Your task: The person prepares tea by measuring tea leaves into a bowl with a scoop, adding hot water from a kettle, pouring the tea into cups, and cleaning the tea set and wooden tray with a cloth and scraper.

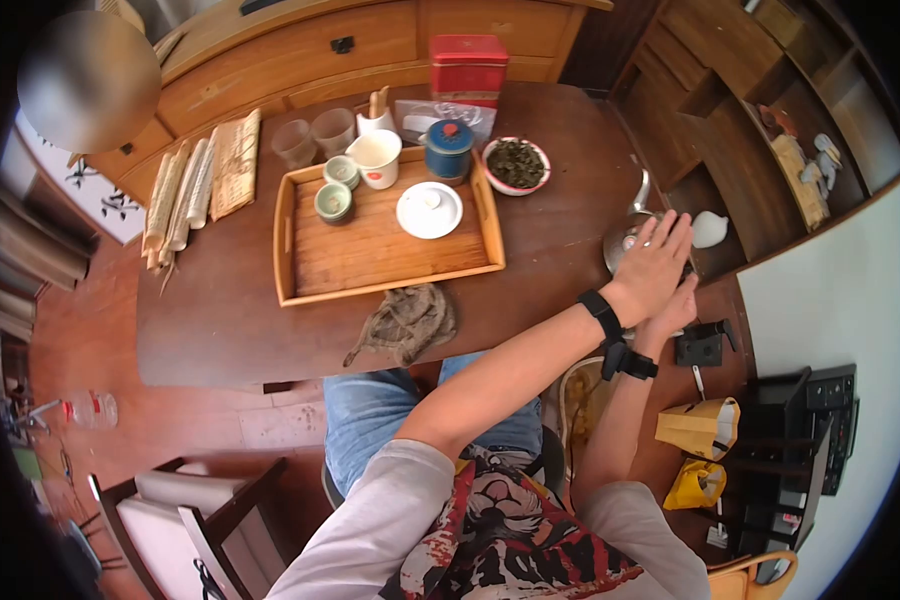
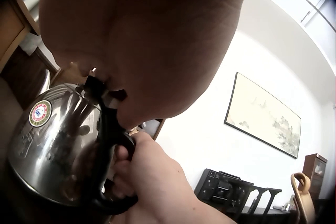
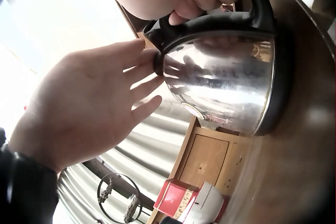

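A shiny steel kettle with a black handle stands at the table's right end. My right hand has its fingers curled round the handle, which the left wrist view also shows. Over the kettle's top reaches my left hand, its fingers straight and spread; in the right wrist view the fingertips are right at the black lid edge. The spout points away from me. In the head view both hands cover much of the kettle's lid and handle.
Left of the kettle, a bowl of tea leaves sits beside a wooden tray with cups, a lidded white bowl and a blue canister. A brown cloth lies at the front edge. A white pear-shaped object is behind the kettle.
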### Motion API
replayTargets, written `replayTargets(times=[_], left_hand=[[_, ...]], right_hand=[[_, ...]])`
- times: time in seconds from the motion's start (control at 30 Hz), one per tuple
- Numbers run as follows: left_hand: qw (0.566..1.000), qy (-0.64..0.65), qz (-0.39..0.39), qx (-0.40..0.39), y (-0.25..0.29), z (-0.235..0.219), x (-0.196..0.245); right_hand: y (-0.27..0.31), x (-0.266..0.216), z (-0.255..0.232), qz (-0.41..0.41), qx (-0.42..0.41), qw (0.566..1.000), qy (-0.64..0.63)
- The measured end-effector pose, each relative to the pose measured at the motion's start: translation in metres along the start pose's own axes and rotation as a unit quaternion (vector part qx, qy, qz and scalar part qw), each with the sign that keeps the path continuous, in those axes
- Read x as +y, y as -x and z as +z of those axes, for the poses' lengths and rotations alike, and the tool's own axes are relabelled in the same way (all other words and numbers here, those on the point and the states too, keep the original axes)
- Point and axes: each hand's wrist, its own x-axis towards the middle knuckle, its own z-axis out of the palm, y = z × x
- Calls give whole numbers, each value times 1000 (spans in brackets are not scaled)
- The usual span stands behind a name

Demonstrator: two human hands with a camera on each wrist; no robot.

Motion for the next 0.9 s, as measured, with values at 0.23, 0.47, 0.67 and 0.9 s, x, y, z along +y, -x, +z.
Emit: replayTargets(times=[0.23,0.47,0.67,0.9], left_hand=[[999,37,-12,31,57,-115,13],[963,94,-216,133,164,-268,-37],[875,29,-372,309,218,-344,-54],[875,49,-364,315,241,-353,-61]], right_hand=[[-7,-29,-29,-289,17,909,300],[129,-104,78,-262,-466,806,253],[237,-65,113,-377,-705,574,176],[241,-39,102,-399,-691,537,273]])
